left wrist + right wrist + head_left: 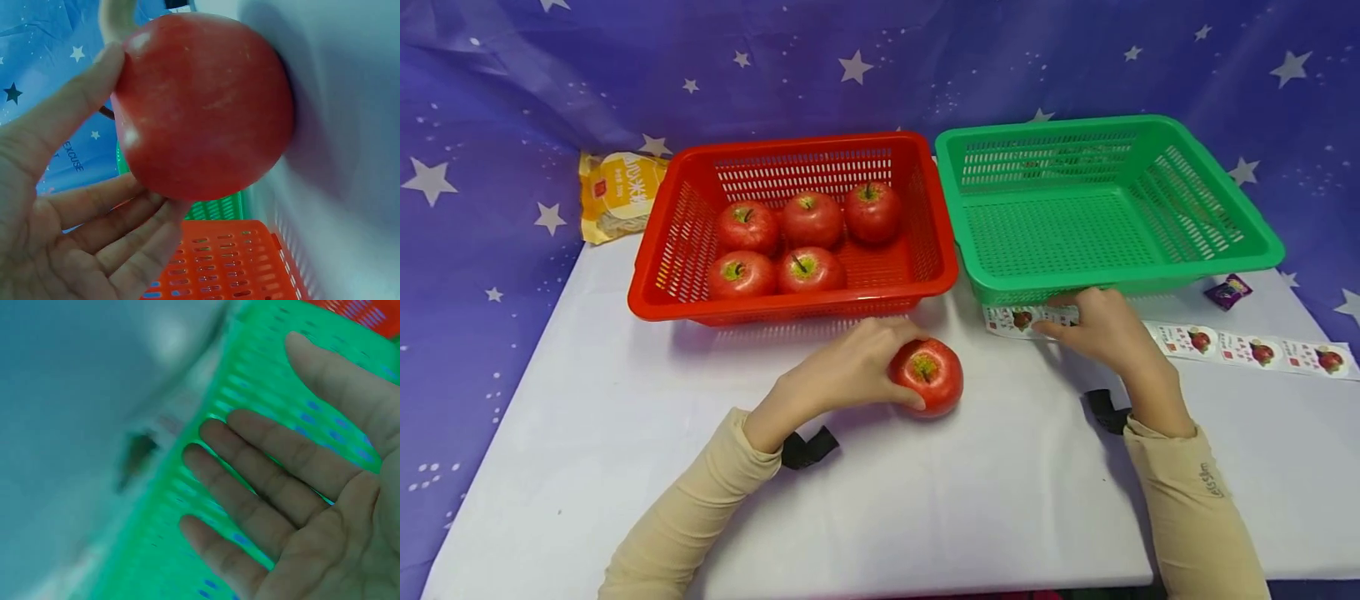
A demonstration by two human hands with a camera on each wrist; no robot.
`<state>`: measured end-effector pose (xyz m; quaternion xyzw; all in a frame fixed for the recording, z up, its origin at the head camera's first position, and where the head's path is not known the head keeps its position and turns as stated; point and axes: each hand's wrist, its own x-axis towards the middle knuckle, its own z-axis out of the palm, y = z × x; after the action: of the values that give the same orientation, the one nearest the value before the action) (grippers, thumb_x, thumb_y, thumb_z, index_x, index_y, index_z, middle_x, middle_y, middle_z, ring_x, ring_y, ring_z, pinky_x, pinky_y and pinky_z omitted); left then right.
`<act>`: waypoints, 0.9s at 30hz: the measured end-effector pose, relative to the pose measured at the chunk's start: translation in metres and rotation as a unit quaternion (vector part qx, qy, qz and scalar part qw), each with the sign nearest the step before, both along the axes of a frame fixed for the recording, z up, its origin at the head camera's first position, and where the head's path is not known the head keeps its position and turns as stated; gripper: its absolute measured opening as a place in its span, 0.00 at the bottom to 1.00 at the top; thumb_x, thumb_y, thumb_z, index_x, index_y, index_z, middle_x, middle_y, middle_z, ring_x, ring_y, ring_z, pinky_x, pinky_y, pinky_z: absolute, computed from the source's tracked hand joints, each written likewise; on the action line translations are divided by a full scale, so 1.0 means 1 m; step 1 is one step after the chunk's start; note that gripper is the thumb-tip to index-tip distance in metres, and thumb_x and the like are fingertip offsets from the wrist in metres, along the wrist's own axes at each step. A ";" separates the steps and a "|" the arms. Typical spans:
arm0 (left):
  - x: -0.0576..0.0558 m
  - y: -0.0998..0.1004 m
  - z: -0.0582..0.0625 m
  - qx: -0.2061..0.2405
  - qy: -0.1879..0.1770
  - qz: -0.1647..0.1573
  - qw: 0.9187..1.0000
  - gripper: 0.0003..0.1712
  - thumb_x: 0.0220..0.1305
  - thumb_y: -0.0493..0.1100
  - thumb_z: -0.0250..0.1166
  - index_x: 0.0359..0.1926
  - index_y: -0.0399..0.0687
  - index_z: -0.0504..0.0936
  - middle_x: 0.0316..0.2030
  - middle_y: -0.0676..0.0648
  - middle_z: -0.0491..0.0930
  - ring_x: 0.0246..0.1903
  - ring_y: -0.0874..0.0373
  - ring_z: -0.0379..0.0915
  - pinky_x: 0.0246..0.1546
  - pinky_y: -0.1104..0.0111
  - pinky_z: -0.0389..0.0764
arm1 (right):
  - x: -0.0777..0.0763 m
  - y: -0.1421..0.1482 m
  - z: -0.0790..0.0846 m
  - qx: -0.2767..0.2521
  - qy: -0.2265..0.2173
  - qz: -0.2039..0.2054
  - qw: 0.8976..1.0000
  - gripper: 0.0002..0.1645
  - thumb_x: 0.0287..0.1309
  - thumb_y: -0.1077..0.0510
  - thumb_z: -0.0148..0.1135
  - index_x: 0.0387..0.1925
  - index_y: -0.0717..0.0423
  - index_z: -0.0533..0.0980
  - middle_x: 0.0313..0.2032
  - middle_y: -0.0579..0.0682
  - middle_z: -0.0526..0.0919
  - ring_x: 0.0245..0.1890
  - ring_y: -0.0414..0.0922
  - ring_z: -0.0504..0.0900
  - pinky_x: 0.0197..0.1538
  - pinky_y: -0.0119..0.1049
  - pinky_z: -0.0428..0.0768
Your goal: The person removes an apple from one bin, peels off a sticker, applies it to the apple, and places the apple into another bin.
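Observation:
My left hand [865, 367] grips a red apple [931, 379] on the white table, thumb on one side and fingers on the other. Up close in the left wrist view, the apple [206, 106] fills the space past the thumb and fingertips. Over a strip of apple-printed stickers [1240, 346], my right hand [1093, 325] reaches in at the front of the green basket [1105, 279]. In the right wrist view its fingers [250, 494] are extended and spread, with nothing between them and the thumb.
Several apples [808, 221] sit in the red basket [790, 304] at the back left. A yellow packet [621, 196] stands beside it. A small purple wrapper [1228, 292] lies right of the green basket. Starry blue cloth [850, 67] hangs behind.

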<state>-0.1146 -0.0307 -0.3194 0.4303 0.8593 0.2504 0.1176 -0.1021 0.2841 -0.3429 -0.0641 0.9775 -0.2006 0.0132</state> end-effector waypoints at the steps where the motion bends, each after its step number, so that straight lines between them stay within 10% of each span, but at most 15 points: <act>1: -0.001 0.000 0.000 -0.007 -0.005 0.002 1.000 0.35 0.44 0.52 0.78 0.53 0.43 0.79 0.46 0.49 0.81 0.46 0.55 0.76 0.53 0.64 0.76 | -0.002 0.001 -0.004 0.003 -0.001 0.001 1.000 0.27 0.50 0.56 0.71 0.49 0.69 0.79 0.49 0.69 0.80 0.51 0.70 0.76 0.52 0.61 0.73; 7: -0.008 0.002 0.002 -0.036 -0.031 -0.011 0.999 0.37 0.44 0.52 0.78 0.55 0.43 0.79 0.51 0.47 0.81 0.52 0.52 0.74 0.59 0.60 0.72 | -0.006 0.000 -0.012 0.006 -0.034 0.018 0.999 0.24 0.46 0.61 0.71 0.46 0.70 0.80 0.46 0.69 0.82 0.48 0.69 0.78 0.49 0.59 0.76; 17: -0.028 0.025 0.006 -0.064 -0.094 -0.013 0.993 0.34 0.50 0.64 0.71 0.52 0.47 0.83 0.43 0.54 0.84 0.43 0.58 0.75 0.48 0.68 0.74 | -0.001 -0.003 0.001 -0.120 -0.094 0.056 0.987 0.10 0.60 0.65 0.60 0.40 0.62 0.83 0.32 0.55 0.85 0.17 0.36 0.69 0.22 0.30 0.67; 27: -0.048 0.074 0.002 -0.090 -0.153 -0.072 0.982 0.29 0.65 0.56 0.61 0.59 0.42 0.77 0.51 0.47 0.83 0.48 0.59 0.80 0.50 0.71 0.77 | 0.003 -0.016 0.001 -0.191 0.006 0.177 0.966 0.11 0.57 0.69 0.61 0.38 0.56 0.85 0.30 0.44 0.81 0.28 0.35 0.71 0.29 0.30 0.72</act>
<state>-0.1625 0.0428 -0.3177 0.4351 0.8172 0.2254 0.3033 -0.0994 0.2676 -0.3422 -0.2386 0.8942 -0.3776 0.0298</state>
